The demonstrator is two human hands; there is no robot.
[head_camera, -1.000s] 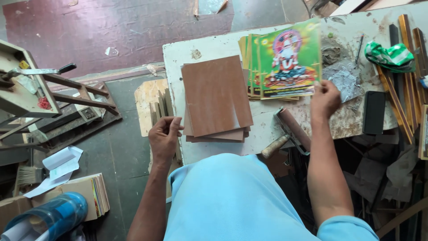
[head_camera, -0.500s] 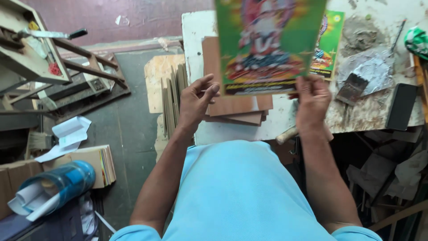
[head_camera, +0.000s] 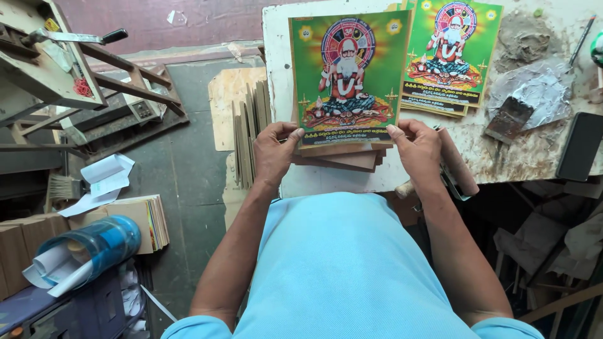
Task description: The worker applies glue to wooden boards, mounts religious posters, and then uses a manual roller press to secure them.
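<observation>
Green print (head_camera: 347, 78) with a seated bearded figure is now held flat over the stack of brown boards (head_camera: 342, 157) at the near edge of the table (head_camera: 276, 37). A second ago it lay on the pile of the same prints (head_camera: 453, 56) further to the right, and only the right hand touched it; half a second ago it was raised up close to the camera. So the sheet has left the pile and is lowered onto the top board, its lower edge lining up with the board's edge. The left hand (head_camera: 274, 150) has its grip closed on the lower left corner, thumb on top, and the right hand (head_camera: 419, 149) pinches the lower right corner in the same way. Beside the right hand lies a brown roller (head_camera: 456, 164). Left of the table more thin boards (head_camera: 250, 135) stand on edge on the floor.
</observation>
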